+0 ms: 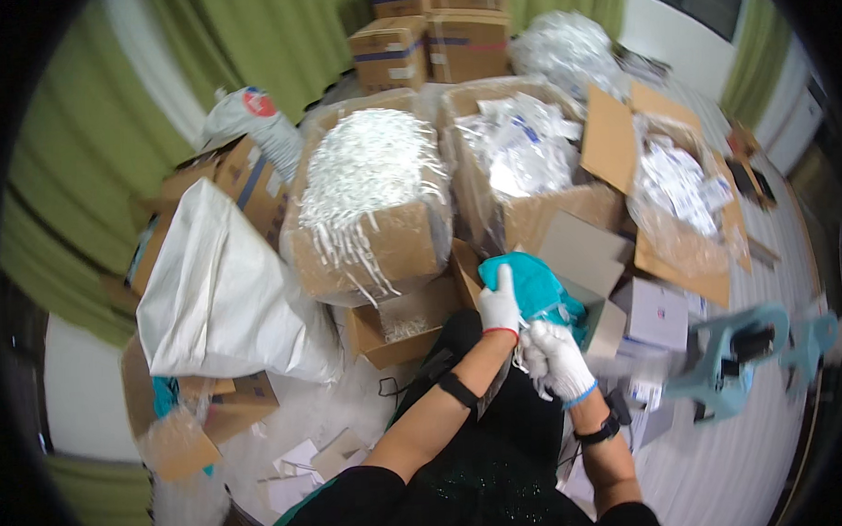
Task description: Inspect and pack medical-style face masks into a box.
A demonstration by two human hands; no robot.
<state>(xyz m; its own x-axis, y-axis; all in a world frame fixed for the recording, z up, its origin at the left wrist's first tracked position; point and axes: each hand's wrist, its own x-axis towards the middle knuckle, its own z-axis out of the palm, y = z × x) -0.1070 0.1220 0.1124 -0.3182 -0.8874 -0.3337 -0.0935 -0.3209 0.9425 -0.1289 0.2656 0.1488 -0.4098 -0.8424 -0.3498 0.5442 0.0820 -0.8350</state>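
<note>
Two gloved hands: the left hand [500,308] grips one teal cloth bundle [531,283], thumb laid along it, while the right hand [556,360] curls tightly around white strands [518,356] just below. The bundle — soft, rounded, creased — is held above the lap, before three filled cartons [567,210] and one white sack [220,293].

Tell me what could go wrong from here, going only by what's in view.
The teal bundle held in the left hand looks soft, so it might sag or slip. Pale strands dangle by the right hand and could tangle. White strips hang over the front of their heaped carton; a knock may spill some into the open box below.
</note>
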